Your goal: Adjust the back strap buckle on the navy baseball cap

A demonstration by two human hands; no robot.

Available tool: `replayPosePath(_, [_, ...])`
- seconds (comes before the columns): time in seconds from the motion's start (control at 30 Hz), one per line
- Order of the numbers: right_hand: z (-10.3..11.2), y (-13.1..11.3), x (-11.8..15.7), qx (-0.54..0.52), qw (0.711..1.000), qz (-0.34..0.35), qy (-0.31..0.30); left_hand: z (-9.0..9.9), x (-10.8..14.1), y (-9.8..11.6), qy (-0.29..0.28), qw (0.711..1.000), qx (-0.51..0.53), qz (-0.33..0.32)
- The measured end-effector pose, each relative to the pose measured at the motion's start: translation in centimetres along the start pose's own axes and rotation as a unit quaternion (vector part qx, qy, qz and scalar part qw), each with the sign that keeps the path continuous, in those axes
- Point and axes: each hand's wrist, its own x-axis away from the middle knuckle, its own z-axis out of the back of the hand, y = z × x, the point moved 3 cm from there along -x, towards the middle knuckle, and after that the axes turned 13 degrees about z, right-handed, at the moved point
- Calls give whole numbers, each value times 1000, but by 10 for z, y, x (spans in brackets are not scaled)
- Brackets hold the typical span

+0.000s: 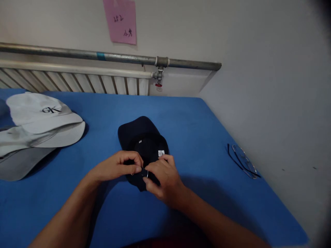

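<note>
A dark navy baseball cap lies upside down on the blue tabletop, its brim toward the wall and its inside facing up. White labels show inside it. At the cap's near edge, my left hand pinches the dark back strap between thumb and fingers. My right hand closes on the same strap from the other side, right against the left fingertips. A small metal buckle glints between the two hands. The fingers hide part of the strap and the rear of the cap.
Stacked caps, with a white cap on top and a grey cap beneath, lie at the left. Eyeglasses rest near the right edge. A radiator and pipe run along the wall, below a pink note.
</note>
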Motion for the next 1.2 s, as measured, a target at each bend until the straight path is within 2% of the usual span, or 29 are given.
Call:
replayPosePath(0.47, [-2, 2, 3, -9, 1000, -16, -3, 0, 0, 2, -2, 1000, -24, -15])
replayPosePath(0.83, [1, 3, 0, -17, 1000, -22, -3, 1, 1, 3, 19, 999, -45, 16])
replayPosePath(1.03, [-1, 3, 0, -18, 1000, -21, -14, -3, -1, 5, 38, 993, -114, -2])
replayPosePath(1.2, [-2, 4, 0, -23, 999, -28, -24, -6, -3, 3, 35, 992, -122, -27])
